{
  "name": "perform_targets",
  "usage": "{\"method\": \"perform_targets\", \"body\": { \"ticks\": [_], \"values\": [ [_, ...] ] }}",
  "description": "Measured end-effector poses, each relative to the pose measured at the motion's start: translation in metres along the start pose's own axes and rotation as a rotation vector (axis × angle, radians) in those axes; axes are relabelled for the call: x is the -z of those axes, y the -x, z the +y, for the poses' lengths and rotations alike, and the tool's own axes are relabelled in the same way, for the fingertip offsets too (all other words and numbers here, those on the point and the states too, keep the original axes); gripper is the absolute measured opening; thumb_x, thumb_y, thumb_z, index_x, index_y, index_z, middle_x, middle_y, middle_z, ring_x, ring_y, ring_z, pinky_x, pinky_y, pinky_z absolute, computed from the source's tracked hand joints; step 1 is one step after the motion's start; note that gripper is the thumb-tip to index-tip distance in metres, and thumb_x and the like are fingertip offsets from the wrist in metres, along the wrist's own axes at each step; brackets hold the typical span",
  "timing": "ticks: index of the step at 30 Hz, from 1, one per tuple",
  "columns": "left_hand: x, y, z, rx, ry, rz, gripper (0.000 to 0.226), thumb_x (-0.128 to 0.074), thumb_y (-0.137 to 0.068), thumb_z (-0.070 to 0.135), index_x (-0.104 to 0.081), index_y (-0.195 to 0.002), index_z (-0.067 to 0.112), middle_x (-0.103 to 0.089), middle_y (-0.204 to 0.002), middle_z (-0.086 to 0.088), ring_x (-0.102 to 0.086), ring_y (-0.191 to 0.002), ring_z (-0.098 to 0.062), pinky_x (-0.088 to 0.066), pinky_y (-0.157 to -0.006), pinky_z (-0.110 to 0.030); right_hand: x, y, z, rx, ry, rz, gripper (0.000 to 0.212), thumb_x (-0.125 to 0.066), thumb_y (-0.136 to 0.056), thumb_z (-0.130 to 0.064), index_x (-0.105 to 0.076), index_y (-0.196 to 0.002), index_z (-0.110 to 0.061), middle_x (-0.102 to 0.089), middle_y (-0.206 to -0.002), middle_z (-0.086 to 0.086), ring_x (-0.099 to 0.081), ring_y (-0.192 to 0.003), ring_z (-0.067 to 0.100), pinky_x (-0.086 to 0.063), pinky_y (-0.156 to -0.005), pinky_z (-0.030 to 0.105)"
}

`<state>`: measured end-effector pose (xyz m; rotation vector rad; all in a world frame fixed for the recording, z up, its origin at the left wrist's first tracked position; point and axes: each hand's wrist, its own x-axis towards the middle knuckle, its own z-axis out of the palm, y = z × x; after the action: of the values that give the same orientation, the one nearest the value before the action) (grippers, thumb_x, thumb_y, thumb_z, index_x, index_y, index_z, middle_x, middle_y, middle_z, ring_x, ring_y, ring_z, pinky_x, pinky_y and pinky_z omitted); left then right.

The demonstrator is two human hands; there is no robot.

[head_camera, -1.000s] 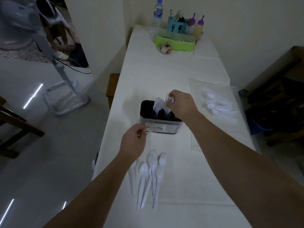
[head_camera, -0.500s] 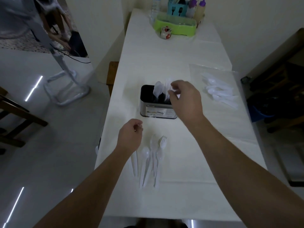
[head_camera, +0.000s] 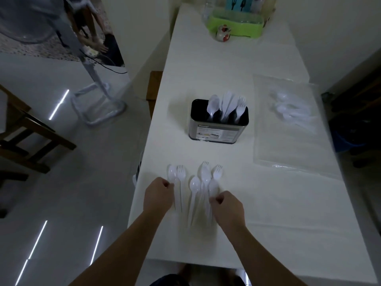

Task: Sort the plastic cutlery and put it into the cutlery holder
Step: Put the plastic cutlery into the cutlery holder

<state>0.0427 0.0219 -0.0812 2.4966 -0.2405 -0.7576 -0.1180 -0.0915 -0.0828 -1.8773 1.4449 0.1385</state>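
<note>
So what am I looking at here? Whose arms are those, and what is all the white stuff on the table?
A person wears a camera on their head, so you look down at their own two arms. The left hand and the right hand reach for loose plastic spoons and forks lying on the white table. Both hands have curled fingers right at the handles, but I cannot tell whether they grip anything yet. Further back stands a black cutlery holder with a spoon, knives and forks already standing in it. To its right lies a clear plastic bag with more cutlery inside.
</note>
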Motion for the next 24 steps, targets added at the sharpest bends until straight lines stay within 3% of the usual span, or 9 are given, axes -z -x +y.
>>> {"method": "perform_targets", "body": {
  "ticks": [6, 13, 19, 24],
  "values": [
    [-0.012, 0.011, 0.003, 0.004, 0.002, -0.024, 0.018, -0.060, -0.092, 0.037, -0.058, -0.087, 0.020, -0.062, -0.076, 0.005, -0.061, -0.069, -0.012, -0.045, -0.059, -0.026, -0.009, -0.002, 0.001, 0.017, 0.089, 0.040, 0.026, -0.055, -0.087, -0.046, -0.059, -0.081, -0.021, -0.063, -0.069, -0.005, -0.061, -0.066, 0.013, -0.041, -0.052, 0.025],
    [-0.015, 0.015, 0.004, -0.024, -0.067, 0.013, 0.023, -0.059, -0.093, 0.035, -0.056, -0.098, 0.013, -0.064, -0.088, -0.002, -0.062, -0.082, -0.020, -0.046, -0.068, -0.030, -0.010, -0.003, -0.001, 0.007, 0.132, 0.014, 0.033, -0.055, -0.087, -0.043, -0.060, -0.066, -0.018, -0.060, -0.058, -0.005, -0.060, -0.058, 0.013, -0.036, -0.047, 0.023],
    [-0.015, 0.011, 0.001, -0.044, -0.130, 0.031, 0.024, -0.054, -0.096, 0.032, -0.061, -0.090, 0.010, -0.061, -0.075, 0.002, -0.055, -0.064, -0.010, -0.037, -0.056, -0.022, -0.006, -0.003, -0.002, -0.026, 0.074, -0.007, 0.035, -0.056, -0.083, -0.035, -0.044, -0.053, -0.023, -0.046, -0.049, -0.007, -0.047, -0.050, 0.014, -0.032, -0.047, 0.023],
    [-0.013, 0.010, 0.004, -0.034, -0.077, 0.007, 0.014, -0.055, -0.093, 0.024, -0.059, -0.088, 0.012, -0.062, -0.075, 0.000, -0.060, -0.065, -0.012, -0.046, -0.059, -0.024, -0.003, -0.001, -0.002, -0.011, 0.012, -0.008, 0.024, -0.058, -0.083, -0.033, -0.053, -0.062, -0.023, -0.056, -0.057, -0.007, -0.052, -0.054, 0.009, -0.033, -0.048, 0.022]
  ]
}}
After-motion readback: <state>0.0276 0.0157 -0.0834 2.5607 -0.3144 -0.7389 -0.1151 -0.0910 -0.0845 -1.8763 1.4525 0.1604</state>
